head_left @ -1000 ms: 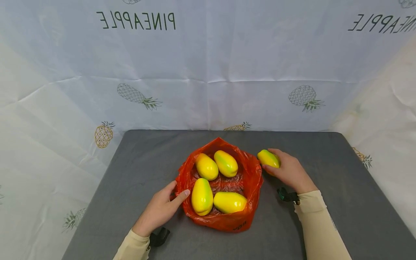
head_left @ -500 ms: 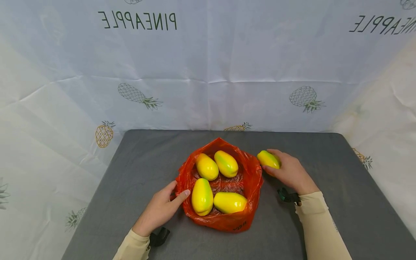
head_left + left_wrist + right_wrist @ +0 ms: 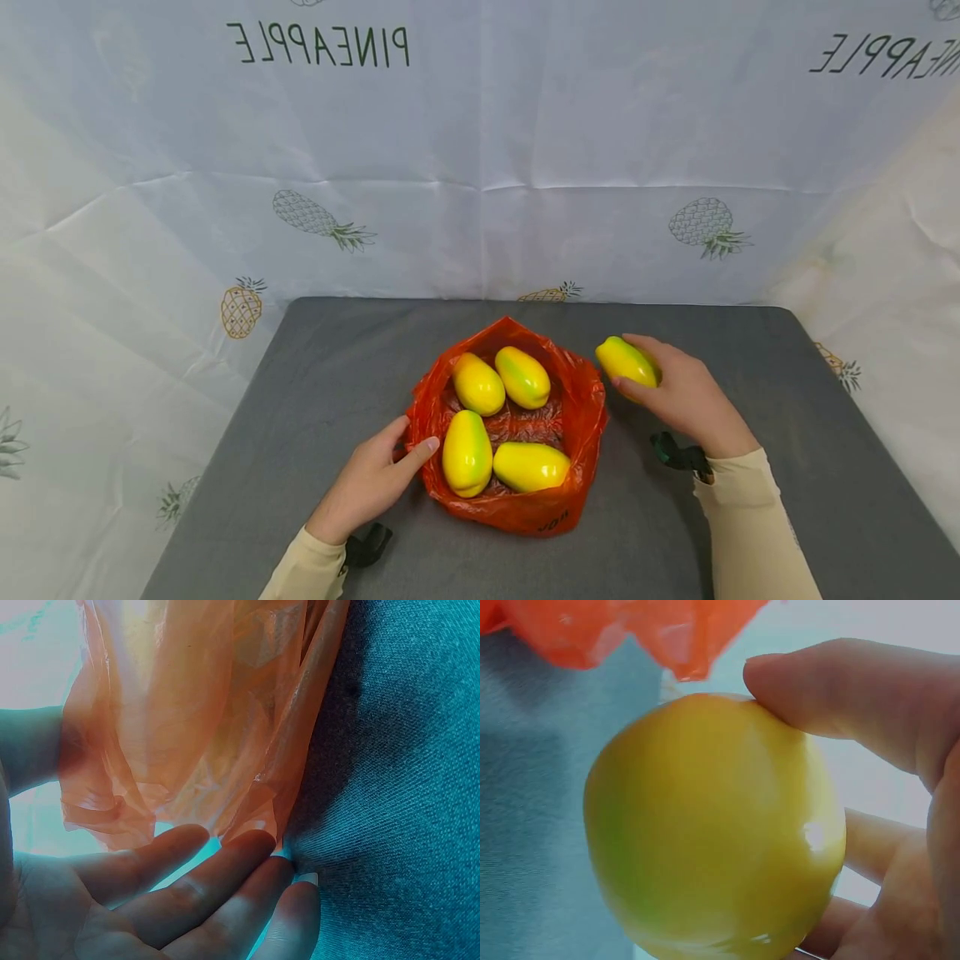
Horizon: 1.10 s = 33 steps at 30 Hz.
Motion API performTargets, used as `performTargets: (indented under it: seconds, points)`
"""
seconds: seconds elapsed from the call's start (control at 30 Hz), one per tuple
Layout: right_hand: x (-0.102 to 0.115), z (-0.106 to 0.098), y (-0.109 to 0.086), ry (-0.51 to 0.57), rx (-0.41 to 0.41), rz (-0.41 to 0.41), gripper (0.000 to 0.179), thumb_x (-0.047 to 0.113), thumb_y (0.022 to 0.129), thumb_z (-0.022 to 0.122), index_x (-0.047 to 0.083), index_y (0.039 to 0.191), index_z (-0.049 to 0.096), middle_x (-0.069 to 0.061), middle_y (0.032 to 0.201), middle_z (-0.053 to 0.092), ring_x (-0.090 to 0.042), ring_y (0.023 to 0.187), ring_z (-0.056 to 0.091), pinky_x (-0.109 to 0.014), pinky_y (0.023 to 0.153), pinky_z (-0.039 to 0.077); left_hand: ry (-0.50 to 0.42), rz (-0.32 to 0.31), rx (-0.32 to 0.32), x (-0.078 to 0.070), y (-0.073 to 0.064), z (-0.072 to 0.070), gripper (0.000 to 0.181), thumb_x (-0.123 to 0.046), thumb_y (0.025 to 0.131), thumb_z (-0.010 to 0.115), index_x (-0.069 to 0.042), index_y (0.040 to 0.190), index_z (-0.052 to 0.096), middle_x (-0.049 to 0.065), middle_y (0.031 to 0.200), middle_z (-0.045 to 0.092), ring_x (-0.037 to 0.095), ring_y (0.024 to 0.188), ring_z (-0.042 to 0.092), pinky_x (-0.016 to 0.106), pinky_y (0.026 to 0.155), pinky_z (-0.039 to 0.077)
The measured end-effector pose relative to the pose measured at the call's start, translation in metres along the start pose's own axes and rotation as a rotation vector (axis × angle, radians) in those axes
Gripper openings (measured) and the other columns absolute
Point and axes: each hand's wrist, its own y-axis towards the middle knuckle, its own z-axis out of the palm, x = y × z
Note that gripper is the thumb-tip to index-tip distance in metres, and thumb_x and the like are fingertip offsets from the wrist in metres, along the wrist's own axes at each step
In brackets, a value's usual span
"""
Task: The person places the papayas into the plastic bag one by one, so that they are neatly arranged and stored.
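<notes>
A red plastic bag (image 3: pixel 589 408) lies with its mouth wide open in the middle of the dark grey table. Inside are several glossy yellow-green mangoes (image 3: pixel 467 454). My left hand (image 3: pixel 372 475) holds the bag's left side, the thumb over the rim and the fingers outside. In the left wrist view, the fingertips (image 3: pixel 251 844) lie along the lower edge of the bag's thin film. To the right of the bag, my right hand (image 3: pixel 686 392) grips another mango (image 3: pixel 626 362) between thumb and fingers. The right wrist view shows this mango (image 3: pixel 712 825) end-on, with the bag's edge beyond it.
A white curtain (image 3: pixel 480 125) printed with pineapples hangs behind the table (image 3: pixel 337 350) and along both sides. Dark straps sit at both wrists, below the beige sleeves (image 3: pixel 750 525).
My right hand has moved slightly right and back with the mango, a little away from the bag. The left hand and the bag have stayed in place.
</notes>
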Motion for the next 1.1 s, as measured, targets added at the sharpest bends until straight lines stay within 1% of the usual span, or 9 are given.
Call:
performTargets:
  seconds: [0.2, 0.33, 0.53, 0.73, 0.9, 1.03, 1.1]
  points:
    - [0.013, -0.008, -0.009, -0.008, -0.015, -0.009, 0.077, 0.05, 0.101, 0.073, 0.013, 0.163, 0.047, -0.023, 0.154, 0.058, -0.039, 0.117, 0.062, -0.058, 0.092, 0.057, 0.0, 0.004, 0.001, 0.0, 0.0, 0.0, 0.055, -0.049, 0.102, 0.073, -0.023, 0.149, 0.06, -0.001, 0.139, 0.073, 0.02, 0.122, 0.073, 0.047, 0.101, 0.062]
    - [0.022, -0.012, -0.015, -0.011, -0.029, -0.027, 0.076, 0.05, 0.101, 0.074, 0.015, 0.163, 0.047, -0.02, 0.153, 0.06, -0.037, 0.116, 0.062, -0.057, 0.092, 0.057, 0.002, 0.003, 0.003, 0.0, 0.0, 0.0, 0.055, -0.048, 0.102, 0.073, -0.023, 0.149, 0.06, -0.001, 0.139, 0.073, 0.018, 0.121, 0.072, 0.046, 0.1, 0.062]
    - [0.039, -0.012, -0.02, 0.007, -0.033, -0.084, 0.074, 0.047, 0.1, 0.076, 0.018, 0.163, 0.048, -0.015, 0.15, 0.062, -0.032, 0.114, 0.063, -0.051, 0.09, 0.057, 0.003, -0.001, 0.002, 0.0, 0.0, -0.001, 0.054, -0.048, 0.102, 0.074, -0.024, 0.148, 0.061, -0.002, 0.138, 0.073, 0.017, 0.118, 0.072, 0.045, 0.099, 0.062]
    - [0.058, -0.007, -0.021, 0.012, -0.008, -0.137, 0.072, 0.047, 0.1, 0.076, 0.023, 0.162, 0.049, -0.012, 0.152, 0.061, -0.029, 0.114, 0.063, -0.049, 0.09, 0.058, 0.006, 0.002, 0.009, 0.001, 0.0, -0.001, 0.057, -0.051, 0.102, 0.073, -0.024, 0.15, 0.059, -0.002, 0.14, 0.072, 0.017, 0.12, 0.071, 0.047, 0.101, 0.062]
    - [0.074, -0.008, -0.024, -0.011, -0.021, -0.168, 0.071, 0.046, 0.1, 0.077, 0.027, 0.163, 0.049, -0.009, 0.154, 0.059, -0.028, 0.116, 0.064, -0.051, 0.094, 0.061, 0.01, 0.01, 0.013, 0.003, 0.001, 0.0, 0.058, -0.051, 0.102, 0.072, -0.024, 0.152, 0.058, -0.003, 0.142, 0.071, 0.017, 0.121, 0.071, 0.047, 0.102, 0.061]
    - [0.089, -0.01, -0.023, -0.006, -0.031, -0.227, 0.068, 0.042, 0.1, 0.078, 0.029, 0.161, 0.05, -0.004, 0.152, 0.06, -0.024, 0.118, 0.064, -0.05, 0.097, 0.06, 0.01, 0.023, 0.009, 0.003, 0.001, 0.0, 0.058, -0.051, 0.102, 0.072, -0.024, 0.152, 0.058, -0.002, 0.142, 0.071, 0.017, 0.121, 0.071, 0.047, 0.103, 0.061]
    - [0.096, -0.007, -0.022, 0.001, -0.022, -0.261, 0.068, 0.041, 0.1, 0.078, 0.028, 0.161, 0.051, -0.002, 0.151, 0.061, -0.023, 0.118, 0.064, -0.049, 0.098, 0.06, 0.012, 0.029, 0.007, 0.003, 0.0, 0.0, 0.059, -0.051, 0.102, 0.072, -0.023, 0.152, 0.058, -0.002, 0.143, 0.071, 0.018, 0.122, 0.07, 0.048, 0.104, 0.06]
